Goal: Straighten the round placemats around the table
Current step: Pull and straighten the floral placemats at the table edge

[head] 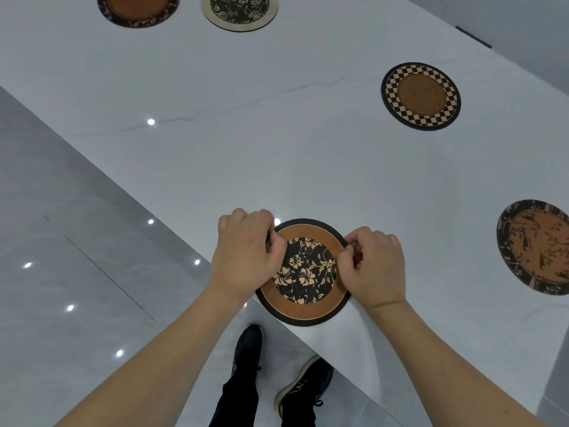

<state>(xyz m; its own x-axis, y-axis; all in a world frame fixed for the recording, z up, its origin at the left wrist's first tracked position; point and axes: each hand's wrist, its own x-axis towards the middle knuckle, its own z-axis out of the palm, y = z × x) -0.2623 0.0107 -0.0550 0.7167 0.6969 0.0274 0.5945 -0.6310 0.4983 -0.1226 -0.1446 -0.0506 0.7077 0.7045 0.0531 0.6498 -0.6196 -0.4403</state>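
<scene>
Left hand and right hand pinch opposite edges of the near placemat — thin, light, probably stiff — overhanging the surface.

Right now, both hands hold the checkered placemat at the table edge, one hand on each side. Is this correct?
Not quite. In the head view, the left hand and right hand hold the flower placemat at the table edge. The checkered placemat lies untouched farther away.

I see a white marble-look table, glossy grey tile floor, ceiling light spots reflected.
</scene>
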